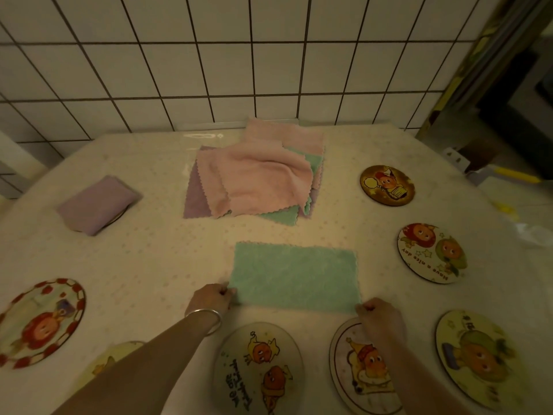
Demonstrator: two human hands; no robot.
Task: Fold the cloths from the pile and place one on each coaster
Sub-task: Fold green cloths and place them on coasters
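Green cloth (294, 277) lies flat on the table (155, 259), near centre, as a wide rectangle, so it looks folded once already. Your left hand (213, 298) pinches its near-left corner; your right hand (378, 317) pinches the near-right corner, resting over the far rim of a cartoon coaster (363, 366).

Step in hand, by my reading: second fold of this cloth. The next move calls for bringing one short edge over to meet the other, keeping the scalloped edges aligned, then setting the cloth on a bare coaster.

Far of the cloth sits the pile (254, 178), pink on top, green and purple beneath. Far left, a folded purple cloth (97, 203) already covers one coaster. The other coasters in view are bare, including the brown one (387, 185) far right.
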